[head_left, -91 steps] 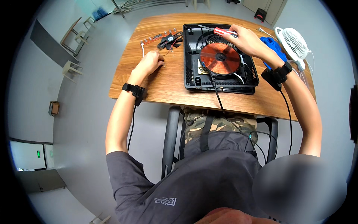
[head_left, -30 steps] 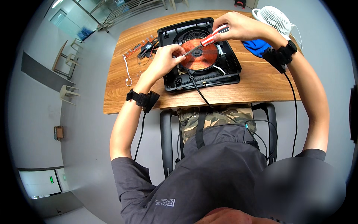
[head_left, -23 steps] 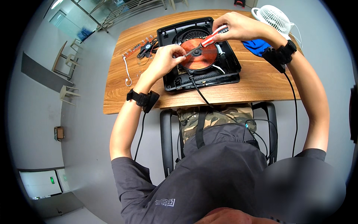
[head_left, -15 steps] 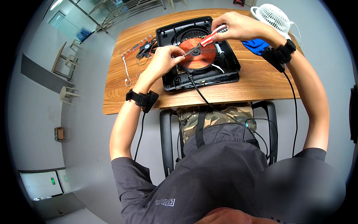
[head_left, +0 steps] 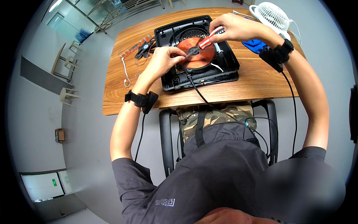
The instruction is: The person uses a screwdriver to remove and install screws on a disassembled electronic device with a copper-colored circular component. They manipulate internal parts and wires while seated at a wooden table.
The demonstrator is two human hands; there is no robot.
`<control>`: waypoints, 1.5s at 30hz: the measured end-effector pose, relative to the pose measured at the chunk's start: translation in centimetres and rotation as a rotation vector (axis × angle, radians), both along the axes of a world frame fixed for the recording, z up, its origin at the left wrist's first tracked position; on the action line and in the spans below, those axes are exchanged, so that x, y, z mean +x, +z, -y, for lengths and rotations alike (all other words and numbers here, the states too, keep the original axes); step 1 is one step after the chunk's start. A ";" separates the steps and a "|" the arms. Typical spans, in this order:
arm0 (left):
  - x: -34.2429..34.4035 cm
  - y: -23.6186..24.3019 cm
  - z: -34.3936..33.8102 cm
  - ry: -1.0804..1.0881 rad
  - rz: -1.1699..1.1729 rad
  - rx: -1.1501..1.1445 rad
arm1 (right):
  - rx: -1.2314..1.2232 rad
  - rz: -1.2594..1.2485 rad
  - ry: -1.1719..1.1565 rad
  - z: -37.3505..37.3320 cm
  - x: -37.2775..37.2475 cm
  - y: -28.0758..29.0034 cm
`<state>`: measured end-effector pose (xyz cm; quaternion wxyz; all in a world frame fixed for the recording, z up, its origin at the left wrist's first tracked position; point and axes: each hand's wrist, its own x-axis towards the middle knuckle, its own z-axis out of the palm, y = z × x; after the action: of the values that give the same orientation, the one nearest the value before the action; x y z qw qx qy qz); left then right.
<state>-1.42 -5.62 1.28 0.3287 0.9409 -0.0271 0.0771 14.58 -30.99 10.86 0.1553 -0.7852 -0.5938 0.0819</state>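
Observation:
An opened black induction cooker (head_left: 234, 66) lies on the table, its round copper coil (head_left: 205, 59) facing up. My right hand (head_left: 228, 28) grips a screwdriver with a red and white handle (head_left: 205, 42). The shaft slants down to the left across the coil. At the shaft's tip, by the coil's left edge, my left hand (head_left: 166, 59) has thumb and forefinger pinched together. Whatever is between those fingers is too small to make out. A black power cord (head_left: 198, 90) runs from the cooker's near side over the table edge.
Left of the cooker lie a small black fan (head_left: 143, 49), a strip of orange parts (head_left: 138, 44) and a white cable (head_left: 126, 73). Blue cloth (head_left: 255, 45) and a white desk fan (head_left: 271, 16) are at the right. Cables trail from both wrist straps.
The screwdriver and my right hand have shifted slightly left, and its handle stands somewhat steeper. My left hand keeps its pinch near the tip.

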 end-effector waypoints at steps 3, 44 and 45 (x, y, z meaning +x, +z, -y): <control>0.0 -0.3 -0.1 0.030 0.020 -0.029 | 0.012 -0.003 -0.017 0.2 -0.1 0.1; 0.3 -0.3 0.8 0.014 0.057 -0.014 | 0.007 -0.138 -0.144 0.1 -0.1 0.1; 0.3 -0.3 0.8 0.010 0.045 -0.010 | 0.026 -0.108 -0.148 0.0 0.0 -0.1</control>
<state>-1.11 -6.42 0.98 0.3325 0.9373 -0.0294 0.0999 14.55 -31.01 10.78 0.2030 -0.8192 -0.5261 0.1045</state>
